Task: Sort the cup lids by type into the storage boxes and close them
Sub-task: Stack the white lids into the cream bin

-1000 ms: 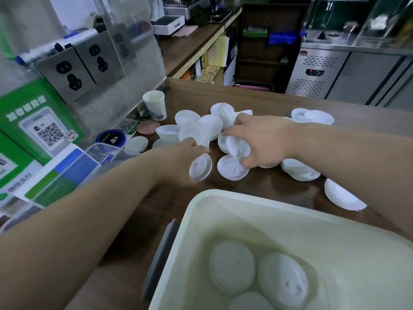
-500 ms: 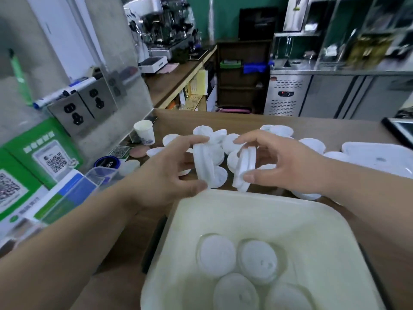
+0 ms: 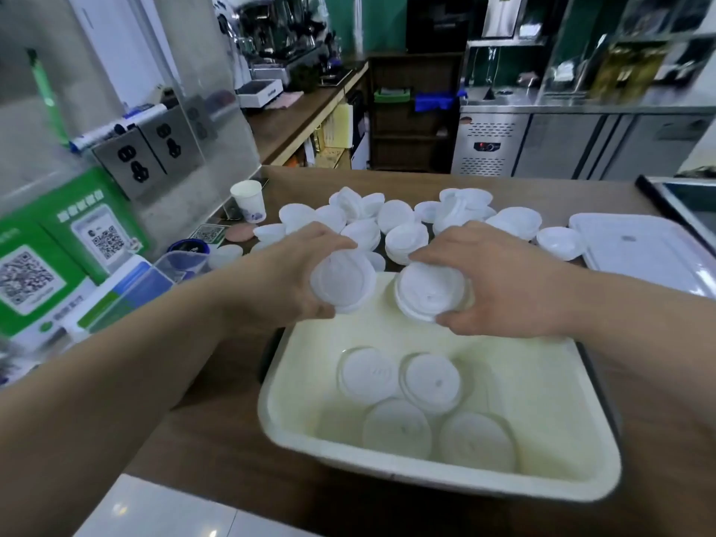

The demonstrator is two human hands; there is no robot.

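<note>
**Both hands holding cup lids over an open storage box**

I am looking down at a brown wooden surface [image 3: 217,432] from the head camera. A cream storage box [image 3: 534,389] is sitting open on it, nearest to me. A flat white box cover [image 3: 639,250] is lying on the surface to the right, apart from the box. A loose pile of white cup lids [image 3: 403,226] is spreading across the surface just beyond the box.

My left hand [image 3: 294,277] is hovering over the far left edge of the box, its fingers curling round a small stack of lids [image 3: 343,284] tilted toward me. My right hand [image 3: 499,288] is hovering beside it over the far edge, its fingers and thumb gripping a second stack [image 3: 428,294]. The two stacks are sitting near each other, not touching.

Four flat lids [image 3: 397,428] are lying on the bottom of the box, some overlapping. A white paper cup [image 3: 248,201] is standing upright at the far left of the pile.
</note>
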